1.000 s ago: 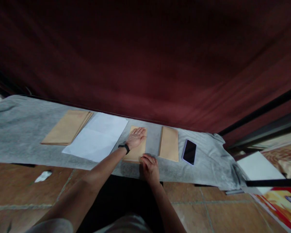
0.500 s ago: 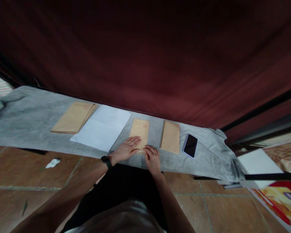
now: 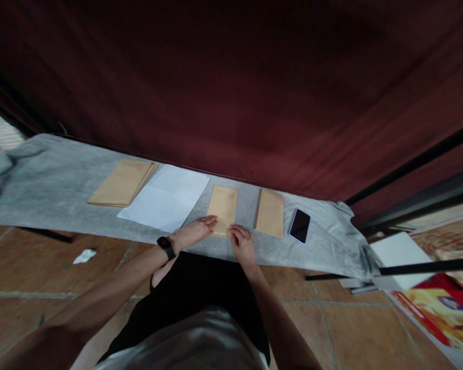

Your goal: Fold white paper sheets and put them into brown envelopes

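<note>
A tan paper envelope (image 3: 226, 201) lies lengthwise in front of me on a grey cloth. My left hand (image 3: 195, 231), with a dark band on the wrist, rests at its near left side, fingers stretched out and their tips on the paper. At the near right corner of the envelope is my right hand (image 3: 243, 245), its fingers bent and pressed together on the edge. A small stack of similar envelopes (image 3: 270, 213) lies right of it. White paper sheets (image 3: 170, 198) lie to the left, beside a larger stack of tan envelopes (image 3: 121, 182).
A phone (image 3: 300, 226) lies on the grey cloth (image 3: 61, 174) at the right. Behind the narrow table hangs a dark red curtain (image 3: 231, 103). Black bars (image 3: 428, 267) and a red and yellow box (image 3: 443, 308) are at the lower right. Crumpled white paper (image 3: 85, 256) lies on the tiled floor.
My left hand has slid left across the envelope, from its middle to its near left side. My right hand stays at the near right corner. The view has shifted slightly.
</note>
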`<act>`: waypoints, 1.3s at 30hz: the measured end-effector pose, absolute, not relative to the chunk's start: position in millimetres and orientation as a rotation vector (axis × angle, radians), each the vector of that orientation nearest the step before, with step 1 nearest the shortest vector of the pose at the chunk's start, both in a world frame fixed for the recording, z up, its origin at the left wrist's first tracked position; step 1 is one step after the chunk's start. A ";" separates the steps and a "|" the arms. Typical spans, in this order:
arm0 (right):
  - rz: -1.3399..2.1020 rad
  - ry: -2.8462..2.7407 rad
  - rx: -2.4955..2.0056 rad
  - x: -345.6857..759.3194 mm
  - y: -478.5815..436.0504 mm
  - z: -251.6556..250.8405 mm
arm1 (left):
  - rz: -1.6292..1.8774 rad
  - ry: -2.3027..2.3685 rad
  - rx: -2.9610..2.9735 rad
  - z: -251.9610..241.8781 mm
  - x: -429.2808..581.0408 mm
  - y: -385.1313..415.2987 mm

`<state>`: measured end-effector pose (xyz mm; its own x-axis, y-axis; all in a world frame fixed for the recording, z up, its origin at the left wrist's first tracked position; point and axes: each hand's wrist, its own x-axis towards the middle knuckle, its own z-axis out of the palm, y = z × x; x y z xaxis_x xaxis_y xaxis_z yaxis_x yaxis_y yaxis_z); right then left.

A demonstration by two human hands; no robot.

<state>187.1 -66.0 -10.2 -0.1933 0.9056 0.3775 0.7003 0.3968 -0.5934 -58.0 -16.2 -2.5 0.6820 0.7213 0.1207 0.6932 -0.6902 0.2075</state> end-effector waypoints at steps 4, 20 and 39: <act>0.360 -1.980 -1.384 186.9 -65.9 -9.5 | 0.210 1.156 2.797 -4.9 -58.8 -15.9; 0.409 -1.968 -1.397 186.7 -64.1 -3.8 | 0.260 1.100 2.754 11.0 -61.8 -22.4; 0.319 -2.092 -1.354 182.6 -57.1 -2.1 | 0.252 1.077 2.773 10.2 -67.4 -20.6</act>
<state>182.6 -57.1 -2.1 -0.2835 0.8864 0.3660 0.7368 0.4456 -0.5085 -67.4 -20.6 10.2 0.7273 0.6791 0.0996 0.6528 -0.7292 0.2054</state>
